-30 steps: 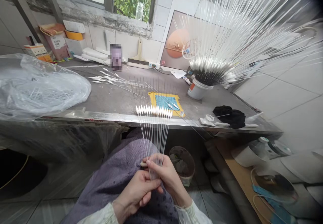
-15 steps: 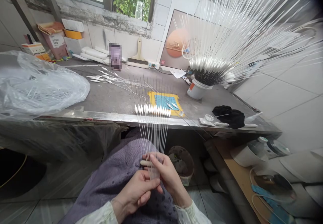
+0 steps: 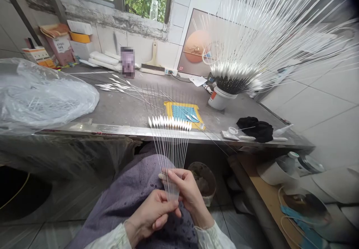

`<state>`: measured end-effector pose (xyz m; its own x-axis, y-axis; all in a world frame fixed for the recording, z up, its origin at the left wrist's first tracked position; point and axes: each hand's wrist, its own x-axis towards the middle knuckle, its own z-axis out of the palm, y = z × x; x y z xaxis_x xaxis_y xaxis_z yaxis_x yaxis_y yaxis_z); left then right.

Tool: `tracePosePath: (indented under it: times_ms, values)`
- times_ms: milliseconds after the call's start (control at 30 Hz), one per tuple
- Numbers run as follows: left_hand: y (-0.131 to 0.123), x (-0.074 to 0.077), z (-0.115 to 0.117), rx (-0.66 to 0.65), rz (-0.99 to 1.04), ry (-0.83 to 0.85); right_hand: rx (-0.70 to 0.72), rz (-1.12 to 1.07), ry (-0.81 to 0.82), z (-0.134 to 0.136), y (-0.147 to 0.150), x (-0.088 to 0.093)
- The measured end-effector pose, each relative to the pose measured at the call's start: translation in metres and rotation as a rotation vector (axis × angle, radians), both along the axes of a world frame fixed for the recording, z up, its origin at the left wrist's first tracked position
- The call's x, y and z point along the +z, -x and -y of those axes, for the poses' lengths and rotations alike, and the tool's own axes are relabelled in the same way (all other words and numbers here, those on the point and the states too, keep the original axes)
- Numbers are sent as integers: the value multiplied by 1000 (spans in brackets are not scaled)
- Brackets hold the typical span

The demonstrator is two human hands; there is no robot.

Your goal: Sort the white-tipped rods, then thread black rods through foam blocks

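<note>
A fan of thin white rods (image 3: pixel 171 148) stands upright before me, each rod with a white spindle-shaped tip (image 3: pixel 169 122) and a dark thin point above it. My left hand (image 3: pixel 154 211) pinches the gathered lower ends between thumb and fingers. Just above it, my right hand (image 3: pixel 186 189) is closed round the rods, its thumb lying across the front. A pale, short rounded piece sticks out to the left behind the rods near the right fingers; I cannot tell what it is. The row of tips shows against the table's front edge.
On the table (image 3: pixel 134 110) lie more white-tipped rods (image 3: pixel 114 85) and a blue patch framed in yellow tape (image 3: pixel 182 113). A white bucket (image 3: pixel 221 98) of rods stands right, a plastic bag (image 3: pixel 47 95) left, a black cloth (image 3: pixel 254 129) near the right front. A bin (image 3: pixel 209 189) sits below.
The fan of rods has spread slightly wider at the tips. My right hand has shifted a little up and right; my left hand stays nearly in place.
</note>
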<state>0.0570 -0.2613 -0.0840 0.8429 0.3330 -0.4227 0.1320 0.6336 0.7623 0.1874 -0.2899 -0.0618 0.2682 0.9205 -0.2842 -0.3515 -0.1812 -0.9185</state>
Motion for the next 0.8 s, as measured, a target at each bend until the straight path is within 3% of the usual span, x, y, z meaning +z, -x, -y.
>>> tracePosePath:
  times_ms: [800]
  values:
    - [-1,-4,1,15,67,9,26,26,-22,-2,1,9]
